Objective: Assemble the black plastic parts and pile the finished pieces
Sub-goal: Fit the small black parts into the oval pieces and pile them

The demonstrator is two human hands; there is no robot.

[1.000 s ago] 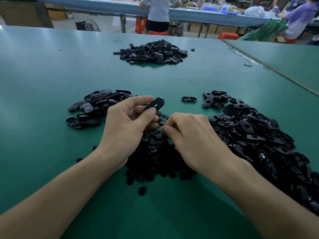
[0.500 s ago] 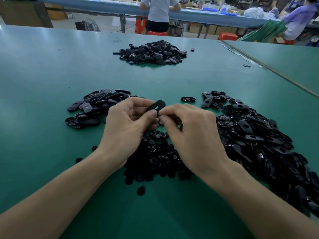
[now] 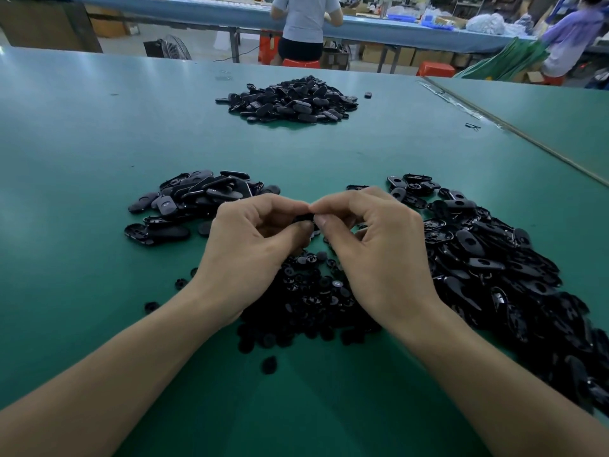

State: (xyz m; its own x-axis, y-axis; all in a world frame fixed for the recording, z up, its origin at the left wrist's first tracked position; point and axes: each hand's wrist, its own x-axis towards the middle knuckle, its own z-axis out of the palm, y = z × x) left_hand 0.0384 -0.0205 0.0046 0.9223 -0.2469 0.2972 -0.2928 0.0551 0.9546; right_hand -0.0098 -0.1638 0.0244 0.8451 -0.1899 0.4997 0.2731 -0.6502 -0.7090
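Head view: black plastic part (image 3: 304,218) sits pinched between my hands, left hand (image 3: 250,239) gripping it, right hand (image 3: 372,232) pinching in from the right, mostly hidden tbh.

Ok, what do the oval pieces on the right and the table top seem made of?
Oval pieces: apparently moulded plastic, black and glossy, with sharp highlights. Table top: a green, smooth, semi-matte sheet with soft, broad glare, perhaps a rubber mat or laminate. Cannot tell which.

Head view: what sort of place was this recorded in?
Most likely a factory assembly floor: heaps of identical black plastic parts lie on a green worktable, and another person sits at a bench behind, with cardboard boxes beneath it.
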